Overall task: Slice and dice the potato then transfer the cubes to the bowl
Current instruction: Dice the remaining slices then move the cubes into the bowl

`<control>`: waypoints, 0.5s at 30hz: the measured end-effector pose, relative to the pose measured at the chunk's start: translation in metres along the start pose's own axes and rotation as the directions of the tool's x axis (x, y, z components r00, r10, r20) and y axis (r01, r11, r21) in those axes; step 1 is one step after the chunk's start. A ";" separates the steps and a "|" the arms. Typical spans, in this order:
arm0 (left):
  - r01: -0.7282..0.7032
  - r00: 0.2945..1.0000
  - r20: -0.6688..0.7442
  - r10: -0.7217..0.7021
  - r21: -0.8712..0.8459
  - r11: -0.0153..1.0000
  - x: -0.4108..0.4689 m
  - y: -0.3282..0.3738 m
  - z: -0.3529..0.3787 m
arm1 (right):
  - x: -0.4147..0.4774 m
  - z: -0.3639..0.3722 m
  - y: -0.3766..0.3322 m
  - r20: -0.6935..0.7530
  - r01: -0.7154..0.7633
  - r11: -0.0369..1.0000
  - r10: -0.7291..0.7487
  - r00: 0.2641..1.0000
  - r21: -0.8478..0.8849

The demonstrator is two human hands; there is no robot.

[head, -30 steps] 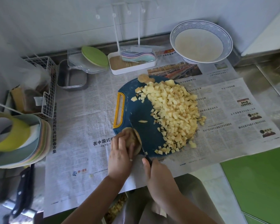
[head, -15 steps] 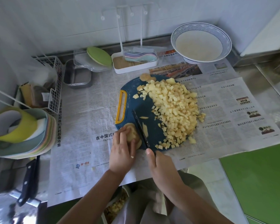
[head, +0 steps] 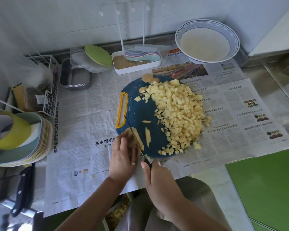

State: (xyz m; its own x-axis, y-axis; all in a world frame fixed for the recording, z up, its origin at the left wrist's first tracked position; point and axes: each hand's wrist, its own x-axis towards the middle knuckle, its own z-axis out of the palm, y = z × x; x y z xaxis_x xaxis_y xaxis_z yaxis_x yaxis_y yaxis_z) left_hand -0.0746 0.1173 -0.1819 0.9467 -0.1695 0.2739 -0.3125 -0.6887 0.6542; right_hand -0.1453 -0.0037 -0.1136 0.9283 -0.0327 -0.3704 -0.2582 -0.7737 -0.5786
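Observation:
A blue cutting board (head: 140,112) with a yellow handle lies on newspaper. A big heap of potato cubes (head: 178,112) covers its right half. At the board's near left corner my left hand (head: 123,157) presses down on a potato piece (head: 137,137). My right hand (head: 158,179) grips a dark-handled knife (head: 135,137) whose thin blade cuts through that piece. One cut slice (head: 147,136) lies just right of the blade, and a small sliver (head: 146,121) sits further up. A white bowl with a blue rim (head: 207,41) stands at the back right.
Newspaper (head: 232,104) covers the counter. A white tray with pastel spoons (head: 137,60), a clear lidded box and a metal tin (head: 73,77) line the back. A wire basket and stacked plates (head: 23,144) sit left, a second knife (head: 23,189) near them. A green surface is at right.
A slice has fallen off to the right of the blade. The knife has shifted left and cuts into the potato piece again, while my left hand has stayed on it.

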 end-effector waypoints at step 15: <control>0.031 0.999 0.045 -0.030 0.000 1.000 -0.002 -0.005 -0.001 | 0.015 0.013 0.000 -0.050 -0.037 0.992 0.031 0.998 -0.117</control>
State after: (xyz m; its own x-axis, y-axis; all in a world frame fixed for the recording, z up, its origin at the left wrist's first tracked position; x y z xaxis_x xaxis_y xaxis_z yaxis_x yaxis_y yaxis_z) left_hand -0.0746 0.1216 -0.1853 0.9583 -0.1799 0.2219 -0.2835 -0.6938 0.6620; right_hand -0.1349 0.0037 -0.1284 0.9321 -0.0884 -0.3512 -0.2588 -0.8409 -0.4752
